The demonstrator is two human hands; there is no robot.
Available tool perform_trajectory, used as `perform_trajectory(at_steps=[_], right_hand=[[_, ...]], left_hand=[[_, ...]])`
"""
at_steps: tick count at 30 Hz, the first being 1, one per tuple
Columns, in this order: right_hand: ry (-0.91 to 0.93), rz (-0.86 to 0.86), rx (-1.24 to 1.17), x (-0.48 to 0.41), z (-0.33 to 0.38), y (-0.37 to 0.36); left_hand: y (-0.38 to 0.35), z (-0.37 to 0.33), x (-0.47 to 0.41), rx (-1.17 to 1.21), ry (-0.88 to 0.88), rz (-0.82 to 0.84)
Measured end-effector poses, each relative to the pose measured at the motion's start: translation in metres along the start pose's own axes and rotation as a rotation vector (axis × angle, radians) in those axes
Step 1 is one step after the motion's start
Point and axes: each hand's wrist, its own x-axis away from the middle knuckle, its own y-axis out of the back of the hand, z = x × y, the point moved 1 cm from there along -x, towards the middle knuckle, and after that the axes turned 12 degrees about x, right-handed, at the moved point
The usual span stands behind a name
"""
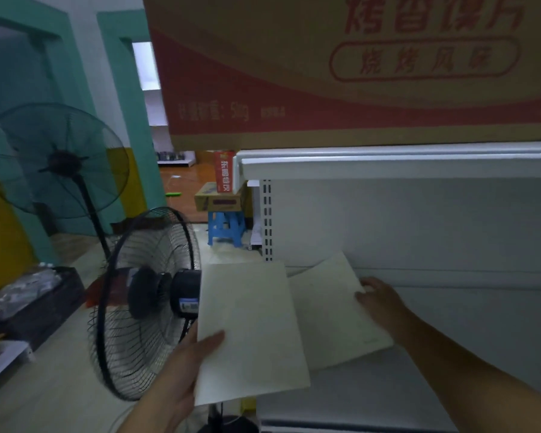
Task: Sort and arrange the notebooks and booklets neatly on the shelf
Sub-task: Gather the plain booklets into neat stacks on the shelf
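— Black wire-guard floor fan [144, 301] on the left. What is next to it?

— The left grip [181, 370], thumb on the front and fingers behind. It is clamped on the lower left corner of a plain cream rectangular booklet [250, 332], held up across the left end of the white metal shelf [356, 398].

— And to the right of that?

— A second cream paper booklet [331, 310], partly hidden behind the first. It sits tilted over the shelf board near its left end. The right grip [381, 301] has its fingers curled over that booklet's right edge, holding it.

— Above them?

— A tan and red cardboard box [325, 73] sits on the shelf's top.
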Motion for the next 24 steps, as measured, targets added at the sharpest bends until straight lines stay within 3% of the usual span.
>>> perform_trajectory(at_steps=[7,13,20,24], right_hand=[[-0.134,-0.025,-0.357,0.023,-0.046,0.091],[-0.086,-0.090,-0.378,0.054,-0.052,0.103],[-0.178,-0.220,-0.404,0.094,-0.108,0.169],[-0.233,-0.113,-0.488,0.124,-0.163,0.232]], left_hand=[[-0.055,0.014,-0.042,-0.121,0.027,0.058],[-0.158,0.094,-0.050,-0.152,0.030,0.139],[-0.249,0.163,-0.033,-0.175,0.143,0.304],[-0.311,0.220,-0.015,-0.137,0.241,0.316]])
